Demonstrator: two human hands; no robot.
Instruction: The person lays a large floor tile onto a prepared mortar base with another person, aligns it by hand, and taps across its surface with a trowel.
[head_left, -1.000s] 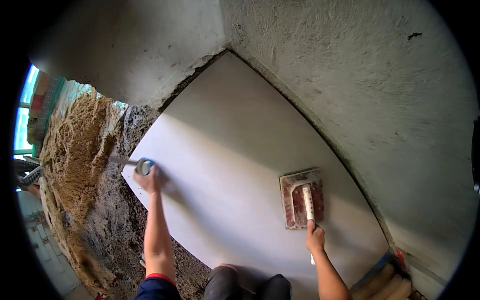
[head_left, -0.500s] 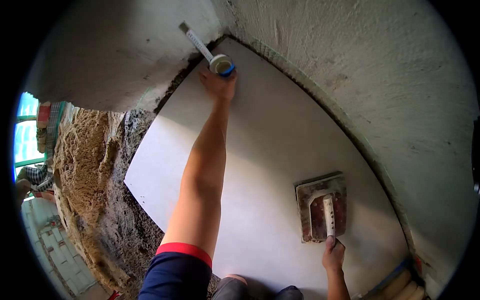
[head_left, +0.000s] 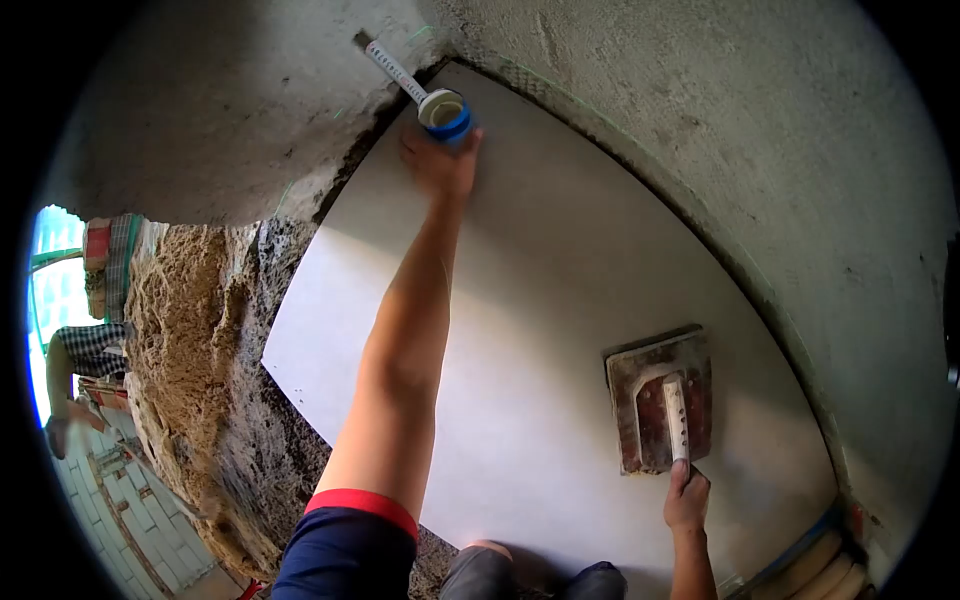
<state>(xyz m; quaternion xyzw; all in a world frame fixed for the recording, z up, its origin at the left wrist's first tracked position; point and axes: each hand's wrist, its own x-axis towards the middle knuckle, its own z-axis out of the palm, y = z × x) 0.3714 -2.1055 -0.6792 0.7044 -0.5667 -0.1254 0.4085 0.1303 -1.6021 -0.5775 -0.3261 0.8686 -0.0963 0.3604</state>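
Observation:
A large pale tile [head_left: 520, 300] lies in the corner between two rough cement walls. Near its far corner my left hand [head_left: 442, 162] is at a round blue and white tool [head_left: 444, 113] with a printed strip sticking out towards the left wall. The fingers are smeared by motion, thumb and fingers spread around the tool's near side. My right hand [head_left: 687, 497] is wrapped round the white handle of a rectangular float [head_left: 660, 402], whose worn, reddish block sits over the tile's right part.
Grey walls [head_left: 720, 130] border the tile. Sandy mortar [head_left: 190, 330] is heaped at the left, with dark mortar beside the tile. Another person in a checked sleeve [head_left: 92, 350] is at the far left, near grey blocks [head_left: 140, 510]. My knees are at the bottom.
My left hand has swung from the tile's left corner to its far corner with the round tool. The float in my right hand appears a little further right in view.

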